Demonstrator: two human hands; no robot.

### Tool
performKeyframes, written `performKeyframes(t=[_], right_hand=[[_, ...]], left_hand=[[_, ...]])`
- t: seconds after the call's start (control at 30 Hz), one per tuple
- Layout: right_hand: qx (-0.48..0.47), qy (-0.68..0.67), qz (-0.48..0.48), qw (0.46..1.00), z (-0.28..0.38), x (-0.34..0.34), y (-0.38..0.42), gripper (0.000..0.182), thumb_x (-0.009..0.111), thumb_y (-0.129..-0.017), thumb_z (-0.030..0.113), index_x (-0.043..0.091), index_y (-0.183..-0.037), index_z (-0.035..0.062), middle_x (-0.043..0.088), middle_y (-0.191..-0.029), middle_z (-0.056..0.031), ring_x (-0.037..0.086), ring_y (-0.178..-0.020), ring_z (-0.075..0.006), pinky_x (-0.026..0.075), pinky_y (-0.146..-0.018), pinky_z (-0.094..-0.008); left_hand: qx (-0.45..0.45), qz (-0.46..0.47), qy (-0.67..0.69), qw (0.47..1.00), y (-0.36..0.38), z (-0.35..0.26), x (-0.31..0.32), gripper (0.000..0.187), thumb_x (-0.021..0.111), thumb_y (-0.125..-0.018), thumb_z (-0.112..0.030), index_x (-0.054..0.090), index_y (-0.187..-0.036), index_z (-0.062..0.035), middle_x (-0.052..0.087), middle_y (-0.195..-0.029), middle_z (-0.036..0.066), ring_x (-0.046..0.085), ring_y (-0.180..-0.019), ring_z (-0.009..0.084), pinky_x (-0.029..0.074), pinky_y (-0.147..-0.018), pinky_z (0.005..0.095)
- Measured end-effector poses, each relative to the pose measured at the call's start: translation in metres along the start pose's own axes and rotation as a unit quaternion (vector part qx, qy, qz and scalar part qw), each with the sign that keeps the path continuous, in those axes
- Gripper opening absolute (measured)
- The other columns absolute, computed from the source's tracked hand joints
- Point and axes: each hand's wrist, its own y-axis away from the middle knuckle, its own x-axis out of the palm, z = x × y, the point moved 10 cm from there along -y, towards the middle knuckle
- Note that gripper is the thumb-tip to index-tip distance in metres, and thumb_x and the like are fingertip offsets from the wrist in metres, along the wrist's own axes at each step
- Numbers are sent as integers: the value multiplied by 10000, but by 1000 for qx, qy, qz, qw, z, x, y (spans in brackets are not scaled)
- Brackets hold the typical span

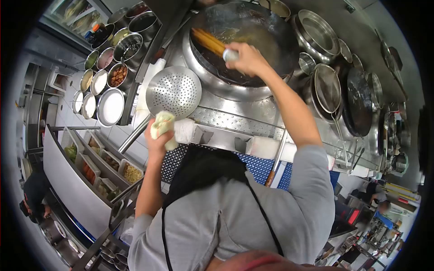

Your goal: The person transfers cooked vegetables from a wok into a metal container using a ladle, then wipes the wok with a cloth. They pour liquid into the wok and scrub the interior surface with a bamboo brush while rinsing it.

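My right hand (246, 58) is closed round the pale-wrapped end of a bamboo wok brush (209, 41). Its bristles reach over the inside of a large dark wok (271, 45), where a little liquid shows at the bottom. My left hand (157, 139) grips a bunched, pale greenish-white cloth (162, 126). Just beyond that hand lies a round perforated strainer (174, 91), its metal handle running down to the left behind my wrist.
Several metal pots of seasonings and sauces (110, 106) stand on the left, above a drawer with ingredient bins (90, 167). Stacked metal bowls and strainers (318, 31) sit to the right of the wok. A person (36, 196) is at the far left.
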Motion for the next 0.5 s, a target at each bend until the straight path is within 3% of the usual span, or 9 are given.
performKeyframes(t=[0.03,0.07,0.17,0.2,0.3,0.4,0.47,0.5], right_hand=[[-50,18,-8,999,1,0,11,677,804,-706,253,600,-1347,179,721,-1054,-169,719,-861,-325,605,-634,-415],[-68,13,-23,997,-1,-2,14,678,797,-701,239,602,-1348,192,718,-1036,-160,714,-825,-323,571,-531,-373],[50,-20,-34,998,-5,-3,-21,648,793,-703,249,617,-1325,198,714,-1068,-161,713,-855,-331,589,-540,-392],[19,64,-109,992,-21,-3,-65,616,788,-702,254,631,-1295,193,711,-1079,-154,711,-873,-320,613,-576,-414],[106,-42,-221,969,-49,-16,-107,618,796,-705,280,632,-1288,154,702,-1118,-189,685,-1013,-362,558,-898,-420],[93,-79,-82,989,-7,-6,-57,620,795,-709,283,630,-1298,177,694,-1152,-181,668,-1057,-367,538,-933,-424],[-13,-42,-47,998,8,6,-15,639,794,-688,254,636,-1301,162,683,-1201,-157,695,-1000,-317,604,-757,-394],[-78,57,-77,992,11,6,-2,657,817,-682,271,633,-1305,170,683,-1206,-157,639,-1145,-348,491,-1018,-390]], left_hand=[[-4,-19,12,1000,5,0,-8,370,700,-647,-122,617,-992,-17,618,-864,19,559,-759,109,464,-706,264],[-19,-25,30,999,9,2,-12,372,695,-651,-120,617,-999,-15,616,-865,20,559,-755,110,464,-703,266],[-44,-28,51,997,16,9,-15,381,681,-660,-114,616,-1021,-10,613,-866,21,559,-747,112,464,-696,267],[-40,-17,37,998,16,14,-14,387,678,-662,-114,616,-1028,-8,612,-867,21,559,-745,113,464,-693,266],[-26,-10,15,999,20,9,-10,398,667,-667,-112,617,-1047,-3,610,-866,22,561,-743,118,461,-688,263],[-43,-40,19,998,27,10,-32,425,666,-647,-117,617,-1053,3,623,-882,35,580,-758,129,473,-699,267],[-65,-77,47,994,40,26,-60,467,662,-626,-128,618,-1069,12,636,-904,50,600,-774,141,485,-715,271],[-57,-101,55,992,44,24,-71,540,647,-599,-145,616,-1109,29,653,-941,77,626,-799,164,503,-738,282]])
